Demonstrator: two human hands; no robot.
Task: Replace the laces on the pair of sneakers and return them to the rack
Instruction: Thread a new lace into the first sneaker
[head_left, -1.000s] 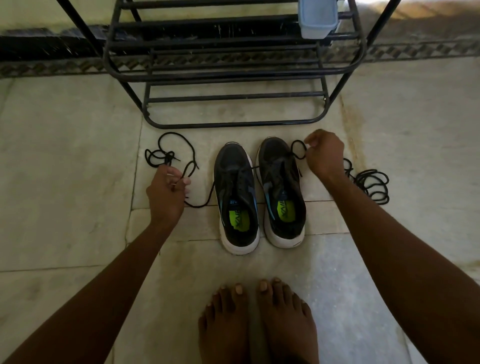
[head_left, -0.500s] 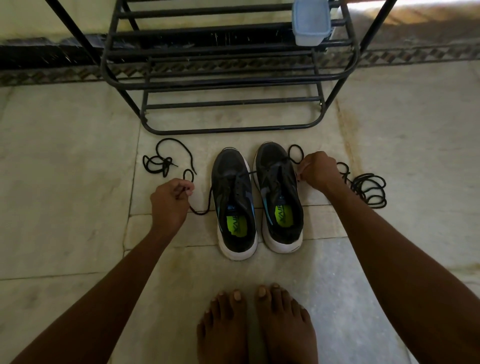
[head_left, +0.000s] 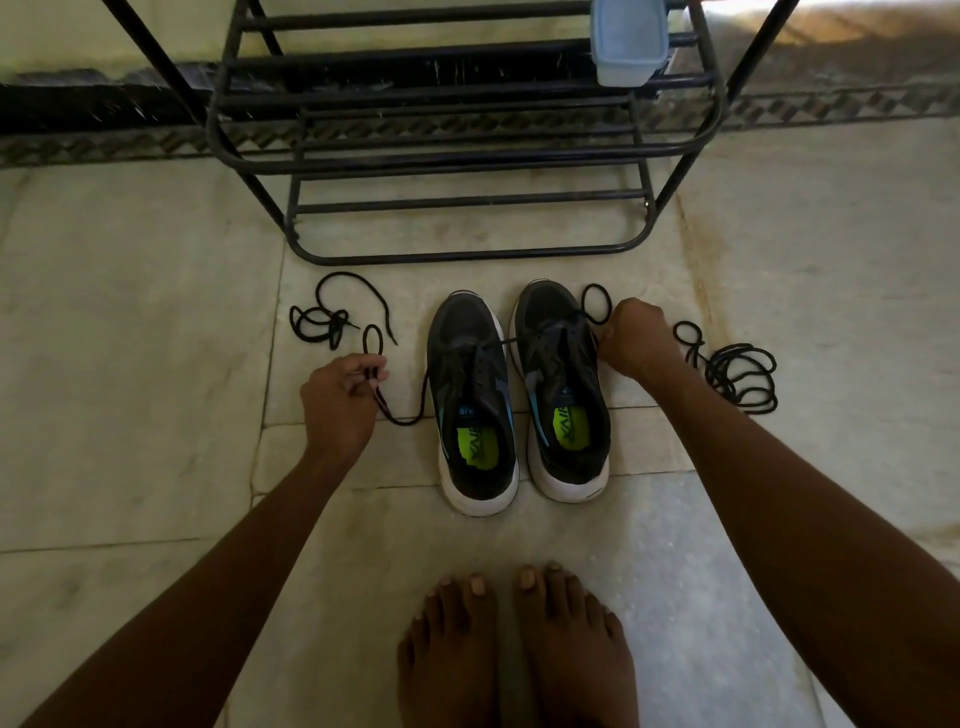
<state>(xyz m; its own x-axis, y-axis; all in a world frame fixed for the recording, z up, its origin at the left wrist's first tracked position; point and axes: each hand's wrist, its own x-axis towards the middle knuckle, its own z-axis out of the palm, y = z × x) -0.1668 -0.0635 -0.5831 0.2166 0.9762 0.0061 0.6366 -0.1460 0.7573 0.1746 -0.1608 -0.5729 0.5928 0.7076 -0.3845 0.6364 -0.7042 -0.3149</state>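
Floor (head_left: 130, 364): pale stone tiles, fills most of frame; dark patterned border strip runs across the top.

Rack (head_left: 467, 156): black metal tube rack, top centre, several barred tiers, standing on floor just above the sneakers. On an upper tier at top right sits a pale blue plastic container (head_left: 628, 44) w/ lid on; contents can't be told.

Both forearms come in from lower left & lower right corners. Bare feet (head_left: 519, 649) at bottom centre, toes pointing up-frame toward the shoes.

Left sneaker (head_left: 470, 405) & right sneaker (head_left: 563, 389): black uppers, white soles, side by side at frame centre, toes toward rack, heels toward feet. Inside each shoe a lime-green insole patch w/ lettering shows. Lace in hand (head_left: 410, 410) runs from left sneaker's eyelets down its left side, curves along floor & up to left hand; another strand crosses from left sneaker over to right sneaker's top.

Right lace pile (head_left: 737, 374): black coils on floor, right of centre, just beside right wrist.
Left lace pile (head_left: 322, 322): smaller black tangle, left of centre, above left hand.

Left hand (head_left: 337, 400): left of sneakers, fingers curled, pinching the lace w/ a small loop sticking up above fingertips.
Right hand (head_left: 636, 335): at right sneaker's outer edge, fist-like, gripping a lace end w/ a loop above it.
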